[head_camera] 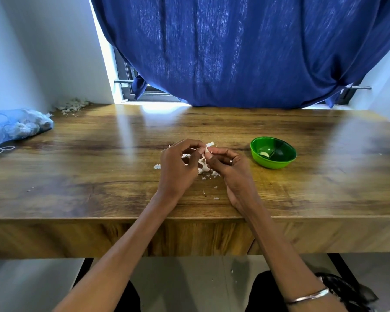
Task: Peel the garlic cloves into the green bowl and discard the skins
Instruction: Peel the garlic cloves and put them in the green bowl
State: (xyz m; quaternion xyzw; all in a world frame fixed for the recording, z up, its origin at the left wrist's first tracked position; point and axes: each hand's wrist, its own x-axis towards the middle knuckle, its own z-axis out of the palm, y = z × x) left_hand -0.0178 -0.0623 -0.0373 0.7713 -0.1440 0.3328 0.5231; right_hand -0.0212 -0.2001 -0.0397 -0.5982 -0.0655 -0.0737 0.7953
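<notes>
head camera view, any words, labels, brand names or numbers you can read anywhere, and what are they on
None: no readable text shows in this view.
The green bowl is plain, with no label or mark.
The blue net bag shows no tag or print.
The blue curtain and the wooden table carry no writing.
The ring and the bangle are too small to show any engraving.

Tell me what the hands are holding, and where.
Both hands, left and right, pinch a white papery garlic clove between fingertips, at its skin; exact contact is hidden.
</notes>
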